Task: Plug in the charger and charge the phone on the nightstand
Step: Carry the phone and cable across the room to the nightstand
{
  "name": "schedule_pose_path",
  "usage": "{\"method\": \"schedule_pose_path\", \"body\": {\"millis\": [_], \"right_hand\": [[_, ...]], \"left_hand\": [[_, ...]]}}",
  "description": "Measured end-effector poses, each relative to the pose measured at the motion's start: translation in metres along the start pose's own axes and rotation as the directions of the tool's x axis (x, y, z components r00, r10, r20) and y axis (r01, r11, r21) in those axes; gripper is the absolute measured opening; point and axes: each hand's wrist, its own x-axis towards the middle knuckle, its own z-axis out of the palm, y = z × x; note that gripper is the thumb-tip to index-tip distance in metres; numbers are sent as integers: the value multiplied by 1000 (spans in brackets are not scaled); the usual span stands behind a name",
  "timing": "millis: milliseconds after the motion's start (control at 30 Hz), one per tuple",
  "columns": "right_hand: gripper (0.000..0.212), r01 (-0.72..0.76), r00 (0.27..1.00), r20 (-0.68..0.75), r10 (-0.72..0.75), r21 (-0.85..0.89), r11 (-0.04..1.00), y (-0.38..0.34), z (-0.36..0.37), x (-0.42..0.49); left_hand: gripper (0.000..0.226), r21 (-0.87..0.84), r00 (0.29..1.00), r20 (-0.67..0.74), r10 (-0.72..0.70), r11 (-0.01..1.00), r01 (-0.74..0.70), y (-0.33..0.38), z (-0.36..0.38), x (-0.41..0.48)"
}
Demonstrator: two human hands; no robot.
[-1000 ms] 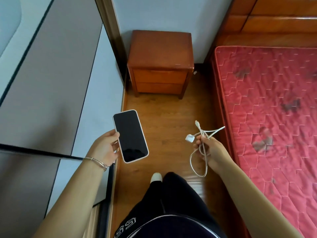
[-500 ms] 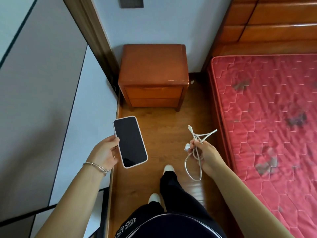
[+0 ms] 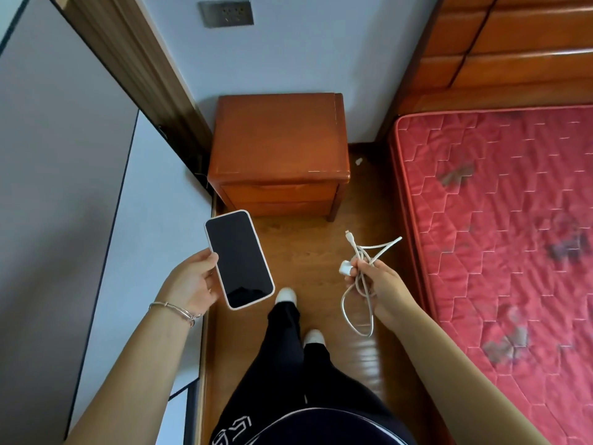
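My left hand [image 3: 189, 281] holds a phone [image 3: 239, 258] with a dark screen and a white case, screen up, by its left edge. My right hand [image 3: 378, 277] is closed around a bundled white charger cable [image 3: 361, 303]; its small white plug head [image 3: 345, 270] sticks out to the left and a loop hangs below. Ahead stands the wooden nightstand [image 3: 279, 139], its top bare. A grey wall socket [image 3: 226, 12] sits on the wall above it.
A bed with a red quilted mattress [image 3: 500, 236] and a wooden headboard [image 3: 513, 43] fills the right side. A grey wardrobe panel [image 3: 57, 187] runs along the left. My legs and white shoes stand on the narrow wooden floor [image 3: 308, 248] in between.
I have walked closer to the nightstand, and the wall socket has come fully into view. Both hands keep the same hold on the phone and the cable.
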Motion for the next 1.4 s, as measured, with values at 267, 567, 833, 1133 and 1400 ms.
{"method": "schedule_pose_path", "body": {"millis": [267, 567, 833, 1133, 1400], "right_hand": [[21, -8, 998, -69, 11, 35, 999, -42, 28, 65], [21, 11, 993, -120, -4, 59, 998, -108, 80, 126], [23, 26, 995, -98, -22, 41, 999, -160, 106, 172], [22, -19, 999, -41, 19, 14, 1000, -206, 120, 238], [19, -72, 997, -14, 71, -43, 997, -255, 115, 295]], "left_hand": [[31, -26, 1000, 12, -24, 999, 24, 64, 22, 62], [30, -61, 996, 85, -41, 997, 46, 153, 32, 132], [29, -70, 997, 68, -38, 997, 43, 188, 41, 169], [36, -122, 999, 0, -53, 991, 52, 228, 73, 213], [29, -175, 996, -41, -82, 982, 74, 270, 117, 254]]}}
